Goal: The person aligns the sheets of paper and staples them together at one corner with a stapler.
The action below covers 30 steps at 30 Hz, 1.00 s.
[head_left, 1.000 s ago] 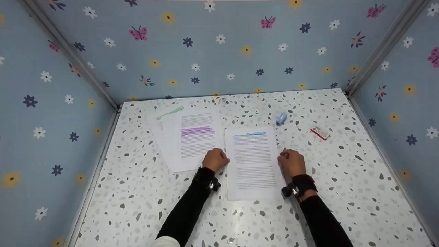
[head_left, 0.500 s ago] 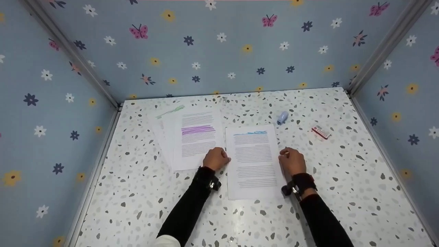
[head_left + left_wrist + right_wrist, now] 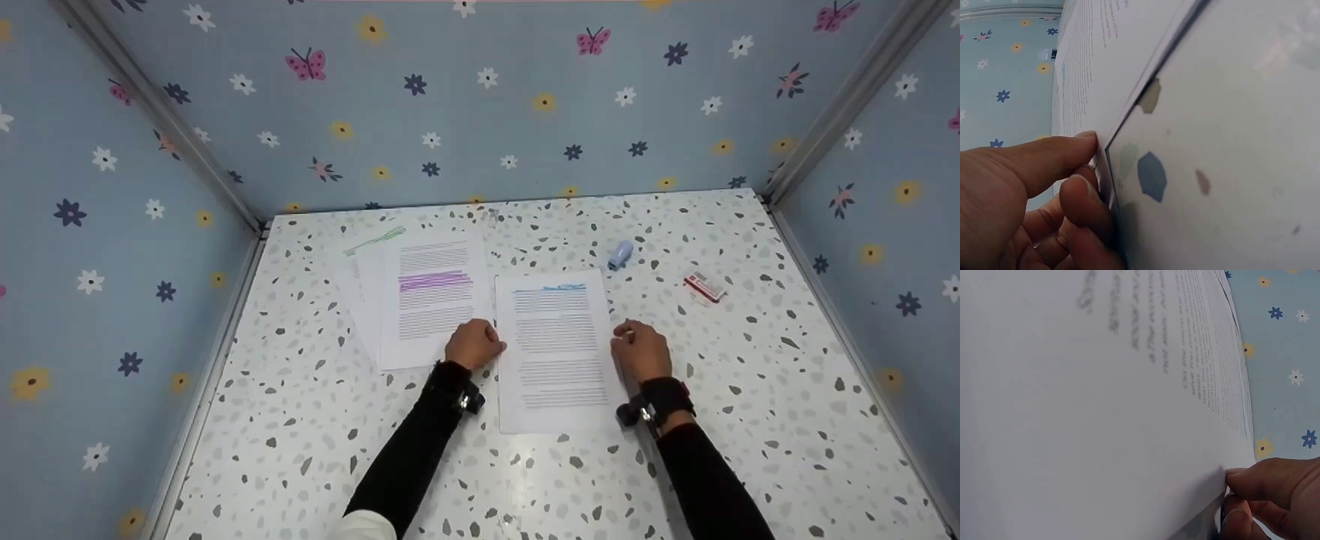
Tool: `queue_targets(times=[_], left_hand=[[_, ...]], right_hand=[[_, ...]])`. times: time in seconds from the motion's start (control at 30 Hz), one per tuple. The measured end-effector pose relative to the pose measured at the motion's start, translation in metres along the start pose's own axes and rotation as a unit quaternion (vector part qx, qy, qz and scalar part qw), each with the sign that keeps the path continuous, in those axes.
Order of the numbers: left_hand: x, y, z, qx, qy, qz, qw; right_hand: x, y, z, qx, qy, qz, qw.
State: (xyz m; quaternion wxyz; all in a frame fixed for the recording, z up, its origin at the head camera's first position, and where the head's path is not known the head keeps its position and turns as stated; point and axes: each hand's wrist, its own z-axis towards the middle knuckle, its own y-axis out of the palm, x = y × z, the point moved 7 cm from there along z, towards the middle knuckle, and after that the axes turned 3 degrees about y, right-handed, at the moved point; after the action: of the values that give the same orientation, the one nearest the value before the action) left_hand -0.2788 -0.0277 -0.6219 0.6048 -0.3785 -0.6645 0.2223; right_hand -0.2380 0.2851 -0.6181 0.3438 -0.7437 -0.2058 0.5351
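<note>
A printed sheet of paper (image 3: pixel 559 352) with a blue highlighted line near its top lies in the middle of the table. My left hand (image 3: pixel 474 345) is at its left edge; in the left wrist view the thumb (image 3: pixel 1067 154) and curled fingers pinch the paper's edge. On the opposite side my right hand (image 3: pixel 643 351) pinches the right edge, and the right wrist view shows the thumb (image 3: pixel 1264 481) on top of the sheet. Left of it, overlapping printed sheets (image 3: pixel 435 300) bear purple and green highlighting; my left hand covers their lower right corner.
Beyond the right hand lie a small pale blue object (image 3: pixel 620 256), its kind unclear, and a small red-and-white box (image 3: pixel 705 287). Flower-patterned walls (image 3: pixel 480 112) enclose the speckled table (image 3: pixel 300 450) at the back and both sides.
The head view has tilted slightly, so everything sits a little higher and farther right in it. Both hands stay in place at the sheet's edges.
</note>
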Motion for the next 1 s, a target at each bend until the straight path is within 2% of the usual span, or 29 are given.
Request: queue_targets(times=[0.43, 0.63, 0.77, 1.0], left_hand=[[0.004, -0.002, -0.001, -0.005, 0.009, -0.002, 0.9999], [0.003, -0.010, -0.001, -0.013, 0.018, -0.036, 0.9991], [-0.001, -0.028, 0.005, 0.000, 0.003, -0.051, 0.9987], [-0.015, -0.077, 0.015, 0.067, -0.032, -0.042, 0.9963]], right_hand=[[0.001, -0.003, -0.001, 0.000, 0.005, 0.002, 1.000], [-0.003, -0.008, -0.001, -0.004, 0.005, 0.023, 1.000], [-0.012, -0.018, 0.001, 0.010, -0.010, 0.043, 0.999], [-0.045, -0.032, 0.007, 0.035, -0.055, 0.063, 0.996]])
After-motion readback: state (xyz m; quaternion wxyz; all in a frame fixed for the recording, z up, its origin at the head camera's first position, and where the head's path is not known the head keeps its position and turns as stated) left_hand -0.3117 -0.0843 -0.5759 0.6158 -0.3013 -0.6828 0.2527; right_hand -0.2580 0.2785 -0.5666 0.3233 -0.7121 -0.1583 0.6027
